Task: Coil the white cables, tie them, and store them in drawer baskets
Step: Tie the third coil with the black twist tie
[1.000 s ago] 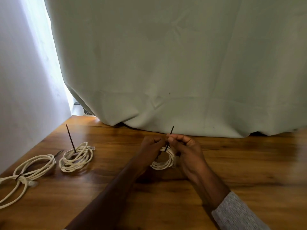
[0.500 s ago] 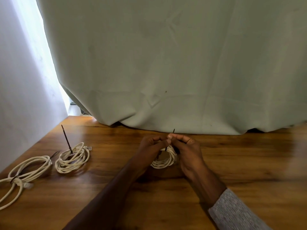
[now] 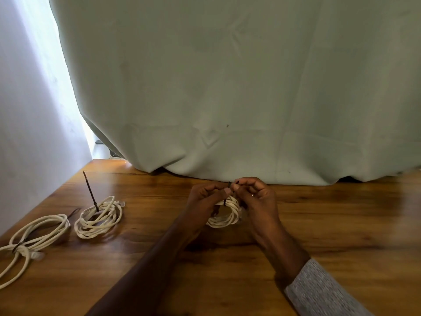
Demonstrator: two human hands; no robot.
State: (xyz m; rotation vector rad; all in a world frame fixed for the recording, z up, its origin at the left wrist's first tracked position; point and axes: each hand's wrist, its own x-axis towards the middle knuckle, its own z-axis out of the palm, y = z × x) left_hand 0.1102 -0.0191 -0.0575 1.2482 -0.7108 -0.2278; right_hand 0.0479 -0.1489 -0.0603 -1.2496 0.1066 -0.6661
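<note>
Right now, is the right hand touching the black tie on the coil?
Touching: the head view shows the right hand pinching the black tie above the coil.

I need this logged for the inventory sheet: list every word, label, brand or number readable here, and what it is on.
None: no readable text anywhere.
Coiled white cable held by both hands: no print visible.
Two tied coils on the wooden table: no labels.
Curtain: plain.

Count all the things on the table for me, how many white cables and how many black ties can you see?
White cable coils: 3, one far left, one beside it, one held in the hands
Black ties: 3, far left, upright, at the fingers
Total: 6
</note>
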